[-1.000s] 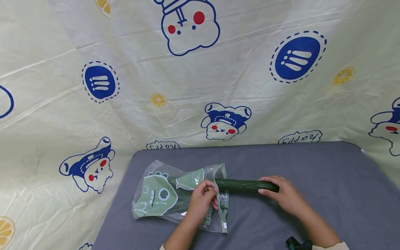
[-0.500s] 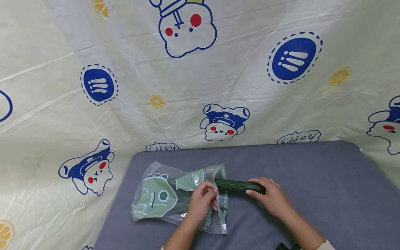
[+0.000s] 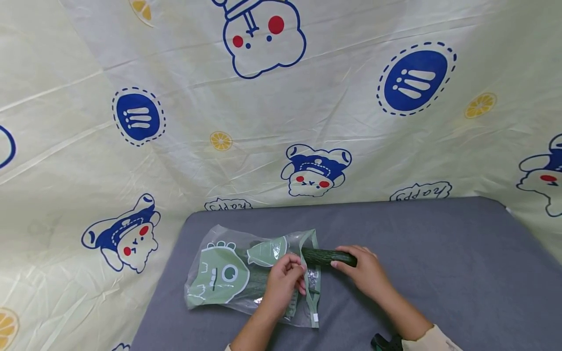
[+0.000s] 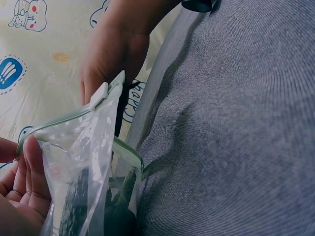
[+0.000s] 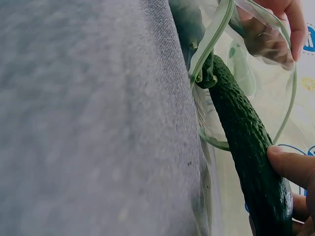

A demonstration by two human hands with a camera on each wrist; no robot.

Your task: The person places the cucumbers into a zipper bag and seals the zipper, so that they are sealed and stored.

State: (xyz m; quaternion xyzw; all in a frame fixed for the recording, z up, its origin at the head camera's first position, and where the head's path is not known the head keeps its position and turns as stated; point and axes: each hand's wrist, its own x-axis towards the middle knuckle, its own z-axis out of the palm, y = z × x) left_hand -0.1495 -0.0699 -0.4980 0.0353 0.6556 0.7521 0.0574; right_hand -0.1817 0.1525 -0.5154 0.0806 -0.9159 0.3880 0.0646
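A clear zip bag [image 3: 224, 270] with a green cartoon print lies on its side, its mouth spread toward the right. My left hand [image 3: 283, 282] pinches the rim of that mouth between thumb and finger, as the left wrist view shows. A long dark green cucumber [image 3: 322, 257] reaches partly into the opening. My right hand [image 3: 366, 270] grips its outer end, thumb on one side and fingers on the other. Inside the bag, in the right wrist view, are dark green vegetables [image 5: 189, 29] with stubby stem ends; their kind is partly hidden by the plastic.
Grey cloth [image 3: 439, 253] covers the table under the bag. A pale printed sheet [image 3: 263, 112] hangs behind and to the left of the table. The bag's white zip slider [image 3: 315, 317] sits at the near corner of the mouth.
My right hand has moved left, sliding the cucumber further into the bag; less of it shows outside. My left hand keeps its place on the rim.
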